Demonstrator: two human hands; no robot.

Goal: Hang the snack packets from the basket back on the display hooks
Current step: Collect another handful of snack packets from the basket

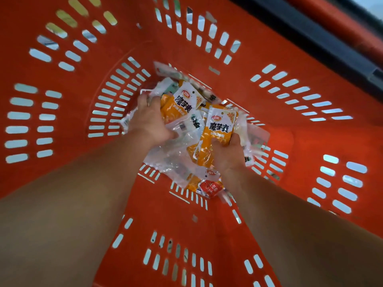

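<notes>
red slotted basket [182, 220]: orange snack packets [183, 101] heaped inside, none seen hung; left hand [152, 121] clutches several, right hand [228, 157] grips one; task judged barely begun.

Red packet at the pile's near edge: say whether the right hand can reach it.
Probably: the red packet lies mostly uncovered beside the right hand, though that hand already grips an orange packet.

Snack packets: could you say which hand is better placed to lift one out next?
Right: the right hand holds one orange packet upright; the left hand has an unclear grip on the pile.
</notes>
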